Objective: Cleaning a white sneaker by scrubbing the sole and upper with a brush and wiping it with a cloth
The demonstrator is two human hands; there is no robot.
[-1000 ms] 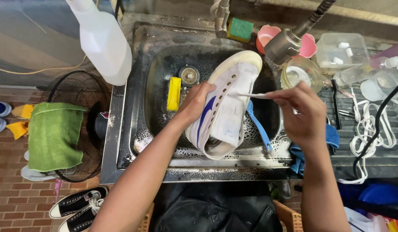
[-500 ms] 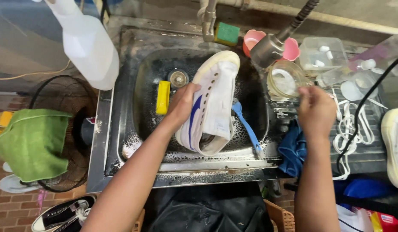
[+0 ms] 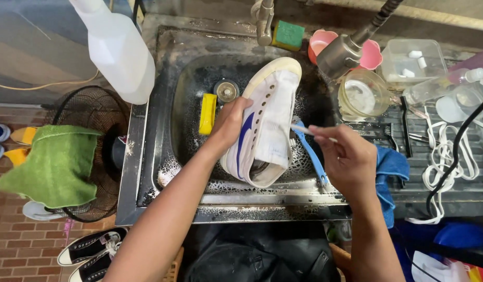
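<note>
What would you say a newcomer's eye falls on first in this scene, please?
Most striking is the white high-top shoe with a blue stripe, held by the left hand over the wet, dark metal sink. Beside it, the right hand pinches a thin white brush near the shoe's side. A big white plastic bottle stands at the sink's upper left corner.

Bare forearms, no sleeves, black apron
</note>
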